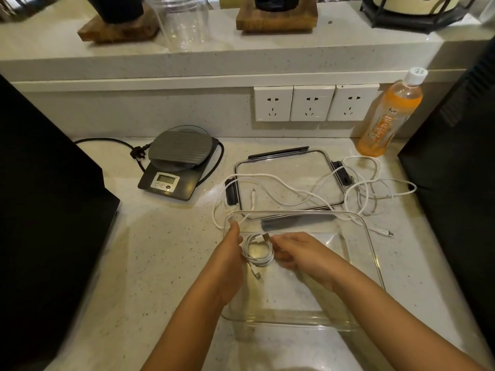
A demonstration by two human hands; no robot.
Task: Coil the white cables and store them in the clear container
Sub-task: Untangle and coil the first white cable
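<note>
One white cable, the coiled cable (257,249), is held over the inside of the clear container (371,238), gripped on its left side by the left hand (232,243) and pinched on its right side by the fingers of the right hand (290,249). The coil is seen as a small, nearly round ring lying roughly flat, with one plug lying across its top, pointing right, and the other plug hanging from the bottom toward the person. The step in hand is judged to be the setting down of this first coil; a release on the container floor without the loops springing apart is called for next. A second cable, the loose cable (361,183), is left uncoiled, draped across the lid (284,167) behind the container and trailing in loops to the right on the desk (166,253), with one plug ending just right of the container. Farther out, a scale (176,163) and an orange bottle (388,116) are seen.
</note>
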